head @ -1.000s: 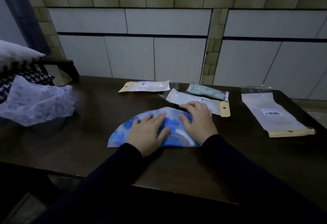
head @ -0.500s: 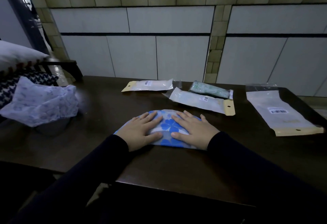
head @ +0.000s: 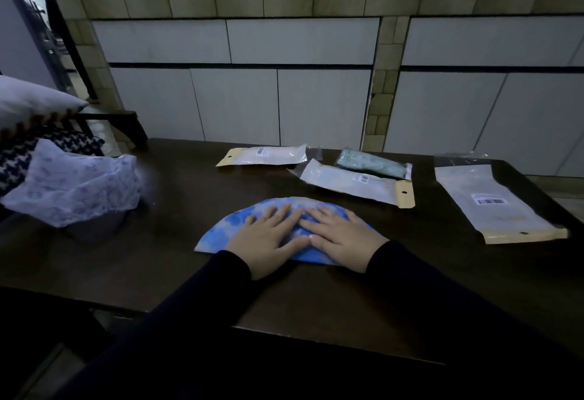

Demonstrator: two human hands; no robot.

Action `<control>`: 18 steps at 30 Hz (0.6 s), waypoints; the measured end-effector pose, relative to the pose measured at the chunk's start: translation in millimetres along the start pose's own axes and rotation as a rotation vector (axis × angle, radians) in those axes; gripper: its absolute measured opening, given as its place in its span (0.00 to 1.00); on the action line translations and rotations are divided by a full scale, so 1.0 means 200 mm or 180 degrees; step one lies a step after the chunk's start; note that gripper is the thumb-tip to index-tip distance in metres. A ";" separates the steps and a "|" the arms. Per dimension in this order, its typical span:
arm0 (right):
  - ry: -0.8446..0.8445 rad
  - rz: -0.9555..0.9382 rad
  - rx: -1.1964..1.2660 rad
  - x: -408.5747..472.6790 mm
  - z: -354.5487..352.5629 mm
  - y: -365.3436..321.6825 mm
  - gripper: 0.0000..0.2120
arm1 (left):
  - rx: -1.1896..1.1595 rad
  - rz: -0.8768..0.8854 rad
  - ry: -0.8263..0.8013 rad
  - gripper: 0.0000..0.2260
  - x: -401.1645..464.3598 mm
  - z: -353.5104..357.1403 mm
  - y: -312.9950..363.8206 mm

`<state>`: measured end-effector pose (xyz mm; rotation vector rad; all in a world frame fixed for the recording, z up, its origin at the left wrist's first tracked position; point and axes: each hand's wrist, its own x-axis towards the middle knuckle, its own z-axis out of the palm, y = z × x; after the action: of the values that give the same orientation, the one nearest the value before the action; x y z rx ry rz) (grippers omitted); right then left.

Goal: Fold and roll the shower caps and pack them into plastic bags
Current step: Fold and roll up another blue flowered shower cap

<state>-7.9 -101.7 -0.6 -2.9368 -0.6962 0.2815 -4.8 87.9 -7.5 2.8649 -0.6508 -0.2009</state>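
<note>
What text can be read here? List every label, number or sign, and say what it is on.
No text is legible.
Far packet: white barcode sticker, too small to read.
Middle packet: barcode sticker, blurred.
Right-hand bag: barcode label, its digits unreadable.
Blue shower cap: floral pattern only, no words.

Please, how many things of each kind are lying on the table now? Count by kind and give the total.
Blue shower cap, folded in half under both hands: 1
Pale shower cap at the left edge: 1
Plastic bags with something inside: 3
Flat plastic bag at the right: 1
Total: 6
</note>
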 end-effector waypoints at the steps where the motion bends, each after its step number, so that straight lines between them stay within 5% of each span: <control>1: -0.0037 0.0055 0.0067 -0.01 0.00 0.03 0.23 | 0.0039 -0.0067 -0.0073 0.27 0.00 0.00 -0.03; 5: -0.0180 0.0282 0.0072 -0.06 0.01 0.11 0.25 | 0.0173 -0.0254 -0.0067 0.28 -0.02 -0.02 -0.16; 9: -0.0268 0.0385 0.0167 -0.10 0.01 0.14 0.26 | 0.0136 -0.0413 -0.0189 0.43 -0.06 -0.04 -0.22; 14: -0.0027 0.0329 0.0471 -0.16 -0.02 0.11 0.22 | 0.0126 -0.0377 0.0077 0.27 -0.07 -0.05 -0.20; 18: 0.0410 0.0218 0.1059 -0.27 -0.10 0.11 0.16 | 0.0160 0.0301 0.1541 0.15 -0.17 -0.02 -0.14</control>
<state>-41.8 -147.4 24.6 -2.6363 -0.4792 0.1902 -22.9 128.8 -7.2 2.7563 -0.6888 0.5127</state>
